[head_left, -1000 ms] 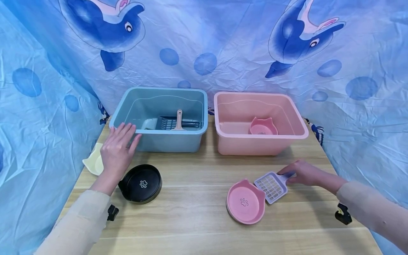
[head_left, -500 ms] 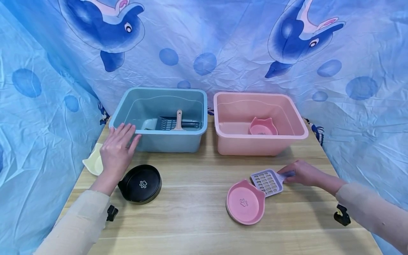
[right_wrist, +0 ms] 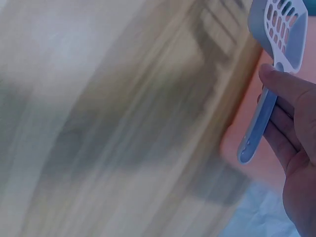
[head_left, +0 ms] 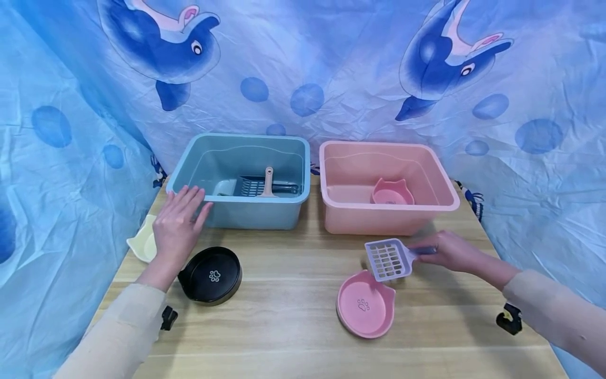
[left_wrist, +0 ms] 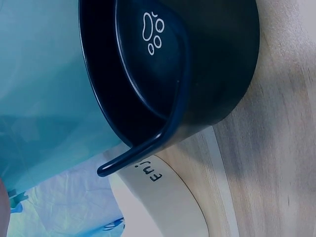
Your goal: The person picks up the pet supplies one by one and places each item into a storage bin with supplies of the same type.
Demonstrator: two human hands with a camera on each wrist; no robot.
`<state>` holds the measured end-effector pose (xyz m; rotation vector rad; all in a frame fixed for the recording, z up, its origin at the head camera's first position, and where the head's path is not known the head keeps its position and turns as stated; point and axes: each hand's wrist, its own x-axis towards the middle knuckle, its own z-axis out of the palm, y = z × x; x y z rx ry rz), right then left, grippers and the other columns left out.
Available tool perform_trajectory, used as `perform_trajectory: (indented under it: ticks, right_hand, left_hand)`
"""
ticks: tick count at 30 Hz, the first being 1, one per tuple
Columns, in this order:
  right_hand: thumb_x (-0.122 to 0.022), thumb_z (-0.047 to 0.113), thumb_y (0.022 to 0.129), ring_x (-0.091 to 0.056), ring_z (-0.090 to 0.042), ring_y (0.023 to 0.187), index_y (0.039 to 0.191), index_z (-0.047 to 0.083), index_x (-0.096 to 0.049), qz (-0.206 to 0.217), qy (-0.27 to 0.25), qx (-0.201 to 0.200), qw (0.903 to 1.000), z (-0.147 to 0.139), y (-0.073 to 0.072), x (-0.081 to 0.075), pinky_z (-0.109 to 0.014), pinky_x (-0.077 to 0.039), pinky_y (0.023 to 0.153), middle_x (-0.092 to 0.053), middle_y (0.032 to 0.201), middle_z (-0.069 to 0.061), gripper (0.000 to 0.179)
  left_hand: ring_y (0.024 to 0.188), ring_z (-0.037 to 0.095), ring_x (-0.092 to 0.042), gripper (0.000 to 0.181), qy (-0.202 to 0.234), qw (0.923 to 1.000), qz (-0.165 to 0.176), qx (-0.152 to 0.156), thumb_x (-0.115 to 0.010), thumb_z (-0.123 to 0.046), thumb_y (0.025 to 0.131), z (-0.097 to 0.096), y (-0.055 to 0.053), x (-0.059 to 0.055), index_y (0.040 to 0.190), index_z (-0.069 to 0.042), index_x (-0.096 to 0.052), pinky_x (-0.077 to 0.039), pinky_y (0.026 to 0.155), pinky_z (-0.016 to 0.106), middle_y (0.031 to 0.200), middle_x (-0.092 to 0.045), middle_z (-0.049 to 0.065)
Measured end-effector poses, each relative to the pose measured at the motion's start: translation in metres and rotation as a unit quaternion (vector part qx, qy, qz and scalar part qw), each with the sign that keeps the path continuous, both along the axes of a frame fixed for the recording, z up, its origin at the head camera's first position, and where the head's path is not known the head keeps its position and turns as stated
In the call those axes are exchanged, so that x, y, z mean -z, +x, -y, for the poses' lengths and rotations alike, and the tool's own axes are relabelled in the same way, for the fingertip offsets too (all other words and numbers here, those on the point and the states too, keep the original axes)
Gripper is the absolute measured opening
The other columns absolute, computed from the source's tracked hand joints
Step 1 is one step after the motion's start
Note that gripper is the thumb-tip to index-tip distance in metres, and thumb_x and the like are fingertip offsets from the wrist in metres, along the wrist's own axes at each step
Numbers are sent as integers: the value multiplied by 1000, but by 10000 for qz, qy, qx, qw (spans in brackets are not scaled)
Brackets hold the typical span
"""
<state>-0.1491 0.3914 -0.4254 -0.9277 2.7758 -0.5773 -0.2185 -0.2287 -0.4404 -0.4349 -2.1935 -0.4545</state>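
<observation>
My right hand (head_left: 447, 251) grips a lavender litter scoop (head_left: 385, 259) by its handle, thumb on one side and fingers on the other in the right wrist view. The slotted scoop hangs over the table, just behind a pink cat-eared bowl (head_left: 365, 305). At the left, my left hand (head_left: 180, 223) has its fingers straight, with the fingertips at the front rim of the blue litter box (head_left: 251, 215); whether they touch it I cannot tell. Beside that wrist sit a black bowl (head_left: 213, 273) with a paw print and a pale yellow bowl (head_left: 143, 243), partly hidden.
Inside the blue box lie a dark slotted scoop (head_left: 248, 187) and a pinkish scoop (head_left: 268, 183). A pink litter box (head_left: 379, 221) stands to its right, holding another pink cat-eared bowl (head_left: 393, 192). A blue dolphin-print cloth (head_left: 355, 63) surrounds the wooden table (head_left: 284, 326).
The lavender scoop has risen from beside the front pink bowl and moved slightly left in my right hand. My left hand stays at the blue box, while the head view has shifted slightly.
</observation>
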Motion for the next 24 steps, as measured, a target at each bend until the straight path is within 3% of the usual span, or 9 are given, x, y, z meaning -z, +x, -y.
perform_trajectory:
  ticks: [9, 15, 19, 24]
  right_hand:
    - [-94, 7, 81, -72, -17, 100, 116, 17, -84, -769, -197, -542, 9954, 46, -10, -25, -39, -63, 82, -80, 116, -2, 38]
    - [-93, 11, 82, -75, -11, 93, 115, 15, -84, -697, -303, -724, 9945, 72, -17, -46, -33, -65, 76, -82, 108, 3, 35]
    - [-93, 12, 83, -77, -10, 91, 116, 15, -84, -560, -355, -637, 9958, 87, -22, -66, -32, -65, 74, -83, 106, 2, 35]
    - [-95, 8, 79, -78, -10, 85, 116, 13, -85, -833, -552, -681, 9927, 104, -32, -92, -28, -64, 70, -83, 105, 0, 38]
  left_hand:
    - [124, 44, -69, 43, -82, 10000, -4, -26, -85, -17, 90, 5, 0, 1, 129, -2, -76, -46, 117, 59, 128, -73, 22]
    - [124, 43, -69, 45, -146, 9999, 15, -77, -85, -18, 90, 7, 2, 2, 131, -3, -75, -47, 116, 58, 129, -73, 21]
    - [123, 43, -70, 44, -180, 9998, -123, -19, -85, -18, 91, 6, 0, 2, 131, -4, -75, -48, 114, 59, 128, -74, 21]
    - [121, 45, -70, 42, -254, 9993, -261, 48, -84, -18, 92, 7, -1, 1, 130, -3, -76, -50, 112, 61, 126, -74, 22]
